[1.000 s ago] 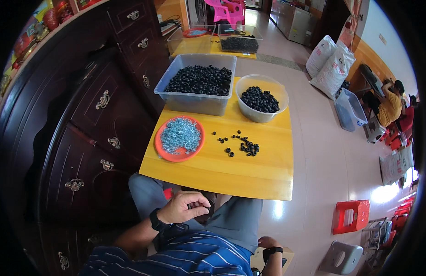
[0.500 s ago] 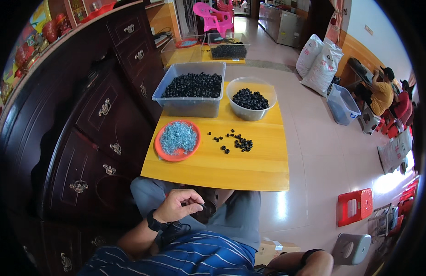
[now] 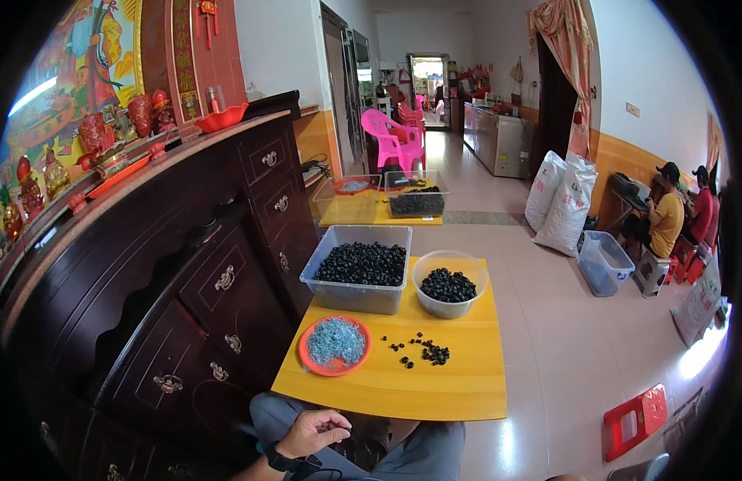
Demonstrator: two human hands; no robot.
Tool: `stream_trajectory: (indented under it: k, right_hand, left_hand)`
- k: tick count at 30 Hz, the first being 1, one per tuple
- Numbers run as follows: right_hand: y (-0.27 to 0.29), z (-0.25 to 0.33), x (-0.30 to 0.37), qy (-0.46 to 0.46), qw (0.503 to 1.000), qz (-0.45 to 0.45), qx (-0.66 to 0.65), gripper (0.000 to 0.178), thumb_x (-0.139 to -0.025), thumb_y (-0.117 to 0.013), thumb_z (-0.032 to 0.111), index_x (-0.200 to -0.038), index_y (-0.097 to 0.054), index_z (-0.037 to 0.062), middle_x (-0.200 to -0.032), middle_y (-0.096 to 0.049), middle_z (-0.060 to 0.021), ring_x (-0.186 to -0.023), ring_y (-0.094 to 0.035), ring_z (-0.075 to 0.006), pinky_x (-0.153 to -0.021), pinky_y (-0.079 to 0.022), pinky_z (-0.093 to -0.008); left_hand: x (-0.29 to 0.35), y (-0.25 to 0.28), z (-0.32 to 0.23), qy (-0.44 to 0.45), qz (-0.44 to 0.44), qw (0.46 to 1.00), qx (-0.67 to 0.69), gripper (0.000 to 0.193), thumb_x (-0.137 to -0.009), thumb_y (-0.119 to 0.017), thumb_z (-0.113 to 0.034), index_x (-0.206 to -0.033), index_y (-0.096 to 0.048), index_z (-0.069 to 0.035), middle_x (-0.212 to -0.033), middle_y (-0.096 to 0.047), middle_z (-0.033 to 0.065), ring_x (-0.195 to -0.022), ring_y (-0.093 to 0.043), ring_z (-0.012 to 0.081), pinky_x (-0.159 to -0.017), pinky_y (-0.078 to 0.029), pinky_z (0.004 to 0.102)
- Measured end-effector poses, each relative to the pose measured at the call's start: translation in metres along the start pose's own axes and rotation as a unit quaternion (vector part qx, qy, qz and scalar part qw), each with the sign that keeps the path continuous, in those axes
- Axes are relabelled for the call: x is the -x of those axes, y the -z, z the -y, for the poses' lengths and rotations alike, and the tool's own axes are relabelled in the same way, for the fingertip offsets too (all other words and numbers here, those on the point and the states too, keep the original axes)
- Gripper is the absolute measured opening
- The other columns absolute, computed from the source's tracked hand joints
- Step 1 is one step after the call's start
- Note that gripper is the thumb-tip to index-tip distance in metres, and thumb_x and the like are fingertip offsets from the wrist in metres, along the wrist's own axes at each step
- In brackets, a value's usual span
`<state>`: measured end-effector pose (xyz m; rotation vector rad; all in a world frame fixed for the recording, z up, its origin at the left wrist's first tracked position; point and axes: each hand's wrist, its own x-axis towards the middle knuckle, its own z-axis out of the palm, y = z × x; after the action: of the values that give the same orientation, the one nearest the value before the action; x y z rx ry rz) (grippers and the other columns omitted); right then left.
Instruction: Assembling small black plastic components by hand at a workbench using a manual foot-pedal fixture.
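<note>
Tiled room, low yellow wooden desk (image 3: pixel 435 385) centre frame | left hand (image 3: pixel 311 433) bottom centre, fingers curled, contents unclear | right hand unseen | reach forward steadily toward loose dark round beads (image 3: pixel 425 351), avoiding orange plastic plate of pale blue bits (image 3: pixel 334 345)

1. A low yellow table (image 3: pixel 451 383) carries everything.
2. A clear rectangular tub of dark round beads (image 3: pixel 359 276) stands at its far left corner.
3. Just right of the tub stands a clear round bowl of the same beads (image 3: pixel 449 284).
4. Nearer than the tub lies an orange plate of pale blue bits (image 3: pixel 335 344).
5. Right of the plate lie loose dark beads (image 3: pixel 423 351).
</note>
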<state>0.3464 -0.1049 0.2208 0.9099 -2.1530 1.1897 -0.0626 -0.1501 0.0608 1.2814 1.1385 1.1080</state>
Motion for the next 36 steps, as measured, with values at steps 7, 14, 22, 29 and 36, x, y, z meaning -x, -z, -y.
stream_trajectory:
  k: [7, 14, 22, 29, 36]
  right_hand:
    - [0.001, 0.015, 0.000, 0.089, 0.996, 0.025, 0.007, 0.019, -0.094, -0.052, 0.018, -0.097, -0.064, 0.0042, -0.094, -0.066, -0.0061, -0.081, -0.065, -0.0258, -0.073, -0.050, -0.0391]
    - [0.028, -0.006, 0.001, 0.161, 0.984, 0.077, 0.021, 0.020, -0.096, -0.047, 0.017, -0.098, -0.063, 0.0055, -0.094, -0.065, -0.0045, -0.081, -0.064, -0.0257, -0.072, -0.049, -0.0397]
    - [0.090, -0.156, 0.038, 0.142, 0.979, 0.106, -0.100, 0.020, -0.092, -0.057, 0.020, -0.096, -0.064, 0.0029, -0.092, -0.065, -0.0075, -0.081, -0.064, -0.0255, -0.074, -0.049, -0.0383]
    - [0.091, -0.210, 0.043, 0.114, 0.965, 0.122, -0.200, 0.023, -0.088, -0.065, 0.023, -0.094, -0.066, 0.0007, -0.091, -0.066, -0.0102, -0.082, -0.064, -0.0252, -0.076, -0.049, -0.0371]
    - [0.018, -0.193, 0.047, -0.155, 0.918, -0.241, -0.275, 0.038, -0.083, -0.074, 0.035, -0.090, -0.063, -0.0003, -0.085, -0.063, -0.0102, -0.079, -0.062, -0.0238, -0.076, -0.048, -0.0351]
  left_hand:
    - [-0.009, -0.006, 0.002, 0.010, 0.013, 1.000, 0.004, 0.016, -0.088, -0.071, -0.007, -0.102, -0.067, 0.000, -0.082, -0.066, -0.0005, -0.066, -0.058, 0.0023, -0.061, -0.047, 0.0160]
    - [-0.017, -0.001, -0.001, 0.014, 0.005, 1.000, -0.007, 0.014, -0.090, -0.068, -0.005, -0.102, -0.066, 0.002, -0.090, -0.068, 0.0042, -0.071, -0.062, 0.0059, -0.064, -0.051, 0.0183]
    - [-0.012, 0.003, -0.001, 0.055, -0.020, 0.998, 0.023, 0.014, -0.088, -0.070, -0.005, -0.101, -0.067, 0.001, -0.082, -0.066, -0.0009, -0.068, -0.058, 0.0016, -0.061, -0.047, 0.0156]
    - [-0.018, -0.005, 0.002, 0.009, -0.029, 1.000, 0.004, 0.009, -0.088, -0.066, -0.004, -0.097, -0.067, -0.003, -0.080, -0.066, 0.0003, -0.069, -0.060, 0.0066, -0.064, -0.048, 0.0213]
    - [-0.013, 0.003, 0.011, 0.010, -0.030, 0.999, -0.001, 0.014, -0.087, -0.071, -0.005, -0.099, -0.068, 0.001, -0.084, -0.069, 0.0020, -0.070, -0.061, 0.0037, -0.063, -0.049, 0.0176]
